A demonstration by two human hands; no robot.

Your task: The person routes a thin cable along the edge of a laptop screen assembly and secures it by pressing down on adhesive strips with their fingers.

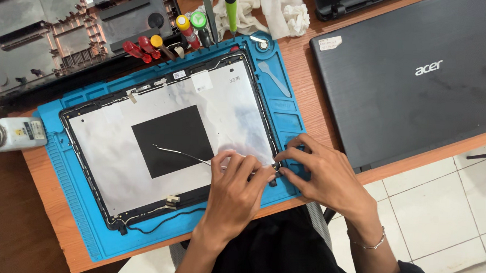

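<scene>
On the blue silicone work mat (pixel 287 119) that covers the wooden desk (pixel 311 74) lies a laptop screen back cover (pixel 145 121), silver-lined with a black square patch, inner side up. Its panel is already out, and thin antenna wires (pixel 179 153) run loose across the lining. Work remains at the lower right corner, where the left hand (pixel 232 193) presses curled fingertips on the cover's edge and the right hand (pixel 323 175) pinches a small dark hinge part (pixel 275 168) between thumb and forefinger. That corner sits close to the mat's rim and the desk's front edge, above tiled floor. Open room is scant: a closed black laptop (pixel 415 78) lies just to the right, and colour-handled screwdrivers (pixel 165 40) with a grey laptop base shell (pixel 56 30) crowd the far side.
</scene>
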